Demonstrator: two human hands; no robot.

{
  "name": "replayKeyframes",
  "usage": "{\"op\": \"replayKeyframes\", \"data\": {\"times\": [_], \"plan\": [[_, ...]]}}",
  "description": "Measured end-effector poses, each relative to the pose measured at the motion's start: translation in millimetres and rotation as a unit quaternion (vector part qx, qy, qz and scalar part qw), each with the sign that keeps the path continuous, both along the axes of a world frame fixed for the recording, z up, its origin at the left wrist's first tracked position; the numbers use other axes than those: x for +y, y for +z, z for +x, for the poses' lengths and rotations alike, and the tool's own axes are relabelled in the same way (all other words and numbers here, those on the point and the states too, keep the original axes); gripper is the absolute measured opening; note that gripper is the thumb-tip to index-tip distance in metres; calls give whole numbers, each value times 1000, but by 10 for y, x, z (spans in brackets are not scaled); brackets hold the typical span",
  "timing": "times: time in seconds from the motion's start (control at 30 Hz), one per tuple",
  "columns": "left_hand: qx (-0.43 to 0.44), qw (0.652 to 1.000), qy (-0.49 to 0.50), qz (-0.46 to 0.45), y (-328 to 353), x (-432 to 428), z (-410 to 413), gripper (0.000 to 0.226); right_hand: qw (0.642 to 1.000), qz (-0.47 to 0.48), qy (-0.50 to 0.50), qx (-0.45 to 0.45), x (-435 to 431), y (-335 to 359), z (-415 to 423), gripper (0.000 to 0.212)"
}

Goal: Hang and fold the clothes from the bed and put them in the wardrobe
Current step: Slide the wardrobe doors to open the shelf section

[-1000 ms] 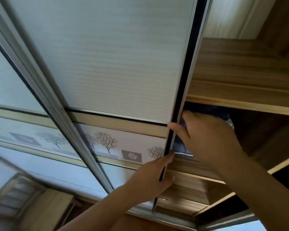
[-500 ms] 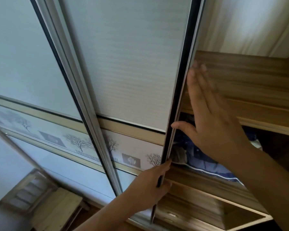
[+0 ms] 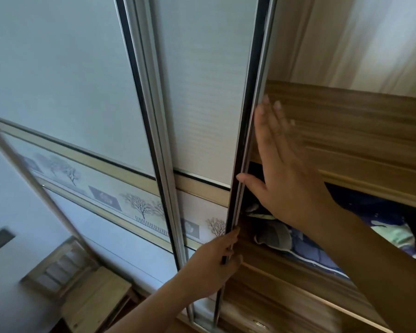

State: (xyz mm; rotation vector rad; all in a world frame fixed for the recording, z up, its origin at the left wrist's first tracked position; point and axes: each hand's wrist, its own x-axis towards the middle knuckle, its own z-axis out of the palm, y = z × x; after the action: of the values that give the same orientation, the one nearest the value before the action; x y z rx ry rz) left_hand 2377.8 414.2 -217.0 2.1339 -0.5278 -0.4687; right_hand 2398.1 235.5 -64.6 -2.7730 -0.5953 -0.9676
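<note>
with the left hand [image 3: 214, 263] curled round the wardrobe door [image 3: 207, 92] edge and the right hand [image 3: 291, 169] flat-fingered against it, a slam could have pinched both.

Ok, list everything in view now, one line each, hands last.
held sliding door: one, pale grey, silver frame, centre
second sliding door: one, pale grey, left
tree-print band: one, beige and grey, across both doors
wardrobe shelves: at least two, brown wood, right
clothes: one pile, blue, grey, green, on a shelf, right
wooden stool: one, light wood, lower left
left hand: one, grips the held door's edge, low
right hand: one, fingers straight, thumb at that edge, higher
</note>
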Motion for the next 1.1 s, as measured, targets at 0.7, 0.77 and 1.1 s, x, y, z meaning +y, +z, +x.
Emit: {"op": "replayKeyframes", "data": {"times": [0.7,0.77,1.1], "plan": [[-51,996,51,50,175,456,165,58,989,-39,65,125,483,102,134,85],[-51,995,48,67,186,498,147,51,985,-20,74,155,463,70,19,73],[-135,967,-31,215,268,451,33,31,920,-7,-66,387,-435,-622,-647,38]]}}
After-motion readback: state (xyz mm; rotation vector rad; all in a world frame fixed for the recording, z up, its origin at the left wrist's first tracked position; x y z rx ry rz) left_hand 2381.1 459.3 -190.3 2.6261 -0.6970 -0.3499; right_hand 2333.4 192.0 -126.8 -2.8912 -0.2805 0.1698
